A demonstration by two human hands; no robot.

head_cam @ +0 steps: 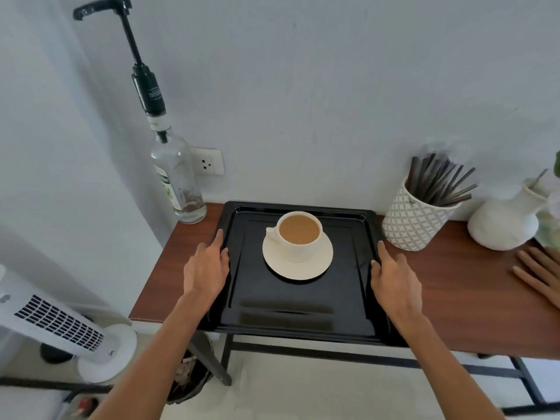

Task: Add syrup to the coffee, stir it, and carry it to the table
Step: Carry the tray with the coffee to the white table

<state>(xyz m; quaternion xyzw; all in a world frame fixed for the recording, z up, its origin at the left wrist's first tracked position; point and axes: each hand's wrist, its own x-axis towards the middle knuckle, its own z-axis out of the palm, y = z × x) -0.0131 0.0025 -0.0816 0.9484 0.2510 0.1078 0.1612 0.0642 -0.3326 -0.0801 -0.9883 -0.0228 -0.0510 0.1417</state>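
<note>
Here both hands, left [206,266] and right [395,280], had their grips curled on the tray's [297,325] side rims; lifting level would keep the brimming coffee cup [298,234] steady.

One head-worn wide-angle view looks forward and steeply down, close over a wooden table [454,286] against the wall.

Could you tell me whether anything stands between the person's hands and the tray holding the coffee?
Nothing visible does. The left hand rests on the left rim of the black tray and the right hand on its right rim. The coffee cup sits on its saucer between them.
</note>
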